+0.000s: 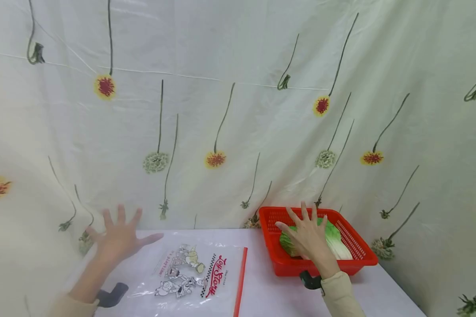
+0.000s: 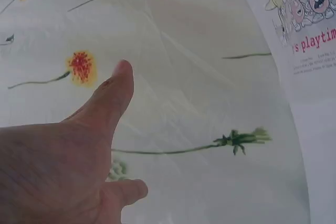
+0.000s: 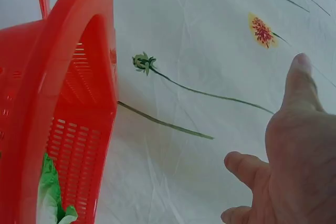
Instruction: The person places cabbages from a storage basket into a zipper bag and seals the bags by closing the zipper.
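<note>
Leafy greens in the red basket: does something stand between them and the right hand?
From above, no lid or other object is visible between the right hand and the leafy greens; only the walls of the red basket stand around their sides.

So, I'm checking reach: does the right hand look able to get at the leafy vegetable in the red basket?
Probably yes: the empty right hand is close by, and the basket is open above the leafy vegetable.
</note>
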Tool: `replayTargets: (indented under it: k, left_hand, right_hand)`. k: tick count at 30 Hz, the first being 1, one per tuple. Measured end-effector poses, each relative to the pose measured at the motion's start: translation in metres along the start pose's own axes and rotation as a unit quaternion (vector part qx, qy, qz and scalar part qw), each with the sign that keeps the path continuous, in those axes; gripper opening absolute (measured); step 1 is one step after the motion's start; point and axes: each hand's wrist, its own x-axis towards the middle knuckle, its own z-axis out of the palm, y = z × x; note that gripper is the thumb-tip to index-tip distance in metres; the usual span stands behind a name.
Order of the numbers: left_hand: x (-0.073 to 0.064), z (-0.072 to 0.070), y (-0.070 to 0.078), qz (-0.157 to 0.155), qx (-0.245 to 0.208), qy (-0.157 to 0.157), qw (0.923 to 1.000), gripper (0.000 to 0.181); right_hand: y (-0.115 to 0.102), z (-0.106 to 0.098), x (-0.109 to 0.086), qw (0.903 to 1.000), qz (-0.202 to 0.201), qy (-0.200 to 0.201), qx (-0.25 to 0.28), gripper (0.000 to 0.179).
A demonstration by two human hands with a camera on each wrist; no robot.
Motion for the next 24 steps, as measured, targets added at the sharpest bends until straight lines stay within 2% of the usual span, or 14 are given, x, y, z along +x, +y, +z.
replayTargets:
  k: [3,7,9,13,16,18,20,24]
  left_hand:
    - [0.001,0.008,0.02,0.018,-0.007,0.011,0.9998,0.102]
    - [-0.009,0.023,0.06,0.051,-0.029,0.005,0.9983,0.084]
    - [-0.016,0.034,0.082,0.072,-0.04,-0.01,0.9965,0.076]
    - [-0.029,0.062,0.129,0.113,-0.045,-0.06,0.9907,0.065]
    - [-0.038,0.089,0.16,0.142,-0.056,-0.086,0.9845,0.054]
    - [-0.042,0.107,0.175,0.152,-0.075,-0.106,0.9798,0.049]
    - [-0.046,0.126,0.183,0.165,-0.093,-0.11,0.9758,0.044]
    - [-0.05,0.154,0.188,0.154,-0.135,-0.133,0.9697,0.042]
  right_hand:
    - [-0.008,-0.003,-0.002,0.9999,-0.007,0.005,0.012,0.08]
    - [-0.025,-0.001,-0.01,0.9948,-0.033,0.014,0.096,0.074]
    - [-0.035,0.003,-0.017,0.9885,-0.048,0.012,0.143,0.069]
    - [-0.055,0.013,-0.034,0.9749,-0.063,-0.012,0.213,0.057]
    - [-0.067,0.023,-0.047,0.9577,-0.061,-0.055,0.276,0.044]
    - [-0.074,0.031,-0.057,0.9415,-0.052,-0.089,0.321,0.031]
    - [-0.078,0.042,-0.068,0.9233,-0.038,-0.12,0.363,0.021]
    - [-0.082,0.067,-0.086,0.8936,-0.011,-0.163,0.418,0.01]
